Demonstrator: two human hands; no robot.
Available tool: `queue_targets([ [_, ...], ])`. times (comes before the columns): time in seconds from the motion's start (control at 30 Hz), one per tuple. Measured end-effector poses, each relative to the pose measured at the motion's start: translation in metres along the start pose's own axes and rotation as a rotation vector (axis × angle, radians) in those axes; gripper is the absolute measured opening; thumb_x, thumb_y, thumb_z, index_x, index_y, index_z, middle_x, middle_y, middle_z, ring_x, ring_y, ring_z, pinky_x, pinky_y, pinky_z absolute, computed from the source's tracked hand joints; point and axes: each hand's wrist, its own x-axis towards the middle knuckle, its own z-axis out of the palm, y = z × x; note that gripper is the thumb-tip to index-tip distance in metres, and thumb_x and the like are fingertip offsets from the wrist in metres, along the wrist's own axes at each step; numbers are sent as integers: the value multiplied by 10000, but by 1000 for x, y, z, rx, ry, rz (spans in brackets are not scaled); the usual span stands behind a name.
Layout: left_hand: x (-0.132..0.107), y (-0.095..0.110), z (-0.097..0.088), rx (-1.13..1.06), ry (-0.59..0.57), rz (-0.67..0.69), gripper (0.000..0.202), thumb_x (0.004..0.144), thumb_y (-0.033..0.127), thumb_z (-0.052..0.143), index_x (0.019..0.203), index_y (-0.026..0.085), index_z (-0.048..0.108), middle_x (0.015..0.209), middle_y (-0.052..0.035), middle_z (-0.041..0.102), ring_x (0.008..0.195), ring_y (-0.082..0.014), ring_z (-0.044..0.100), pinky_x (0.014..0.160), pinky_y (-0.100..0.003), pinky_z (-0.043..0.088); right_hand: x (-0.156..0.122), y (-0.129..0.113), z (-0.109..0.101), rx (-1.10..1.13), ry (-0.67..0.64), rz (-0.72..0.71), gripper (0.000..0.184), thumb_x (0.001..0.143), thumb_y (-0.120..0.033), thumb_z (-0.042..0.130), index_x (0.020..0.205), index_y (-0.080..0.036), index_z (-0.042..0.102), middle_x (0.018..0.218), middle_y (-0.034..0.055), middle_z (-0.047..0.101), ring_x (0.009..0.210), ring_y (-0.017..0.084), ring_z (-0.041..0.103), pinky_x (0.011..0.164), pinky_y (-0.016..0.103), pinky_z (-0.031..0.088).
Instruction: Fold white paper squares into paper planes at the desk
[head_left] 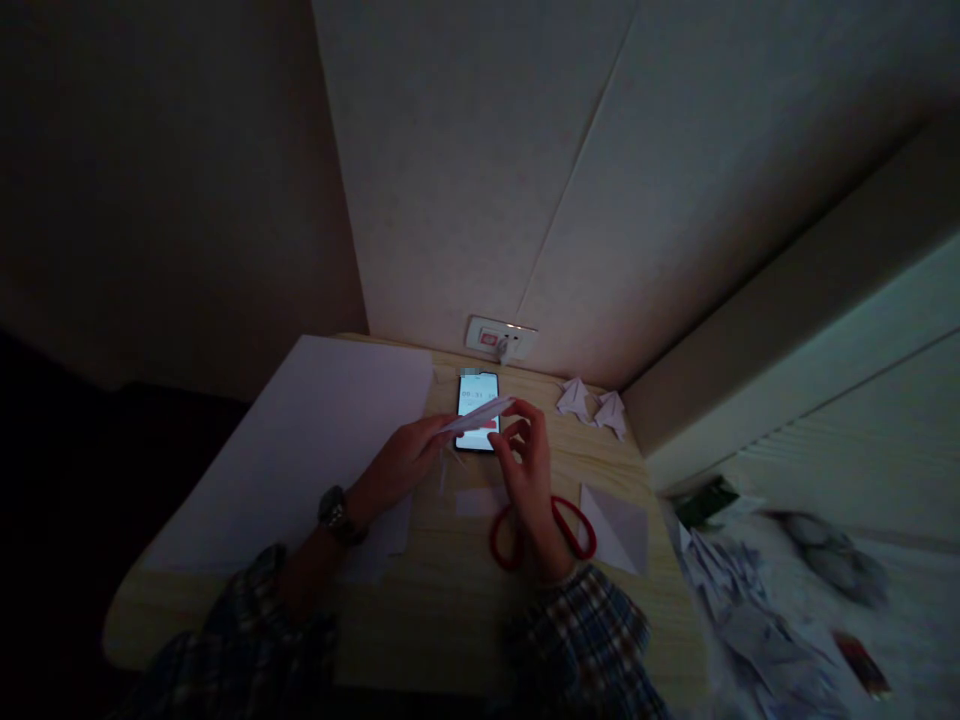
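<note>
A white sheet of folded paper (480, 412) is held up above the phone, thin and seen nearly edge-on. My left hand (409, 458), with a watch at its wrist, pinches its left end. At the other end, the curled fingers of my right hand (527, 460) grip the paper's tip, the thumb showing lower down. Behind the paper a lit phone (478, 385) lies on the table and shows a timer. Red-handled scissors (585, 540) lie under my right wrist, their blades hidden.
Large white paper (322, 430) covers the left of the wooden table (442, 600). Two folded paper shapes (574, 398) stand at the back right. A partly folded sheet (615, 525) lies right of the scissors. A wall socket (501, 338) holds a plug. Crumpled papers (750, 610) lie beyond the table's right edge.
</note>
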Motion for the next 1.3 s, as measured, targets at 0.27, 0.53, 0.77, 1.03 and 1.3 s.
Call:
queue_targets([
  [0.27, -3, -9, 7, 376, 85, 22, 494, 869, 122, 376, 1344, 221, 471, 1266, -107, 522, 1125, -243, 551, 909, -375, 490, 5, 8, 4, 147, -38, 190, 355, 826, -452, 545, 1087, -217, 491, 767, -1, 627, 579, 117, 544, 570, 252, 449],
  [0.53, -1, -11, 6, 62, 177, 34, 840, 737, 92, 500, 1491, 199, 145, 1394, -135, 439, 1196, -249, 505, 981, -384, 442, 8, 5, -1, 123, 5, 228, 260, 762, -355, 633, 972, -207, 597, 614, -41, 613, 603, 146, 611, 606, 260, 467],
  [0.77, 2, -7, -3, -387, 29, -240, 582, 758, 387, 621, 1262, 128, 489, 841, -43, 705, 728, -195, 638, 641, -275, 485, 2, 5, -1, 13, 14, 136, 259, 806, -357, 603, 1032, -235, 570, 837, -7, 638, 658, 133, 618, 619, 252, 476],
  [1.03, 1, 1, -10, -360, 51, -234, 222, 754, 373, 624, 747, 152, 645, 552, 37, 616, 526, -129, 510, 516, -220, 372, 7, 0, 3, 251, -45, 249, 373, 674, -344, 715, 994, -236, 558, 721, -35, 660, 626, 137, 621, 598, 252, 488],
  [1.3, 2, 9, -4, -403, 70, -256, 229, 700, 380, 667, 731, 155, 640, 546, 30, 644, 503, -132, 532, 499, -225, 397, 4, 0, 11, 247, -53, 367, 239, 603, -375, 747, 728, -184, 677, 738, 29, 732, 711, 213, 665, 657, 323, 524],
])
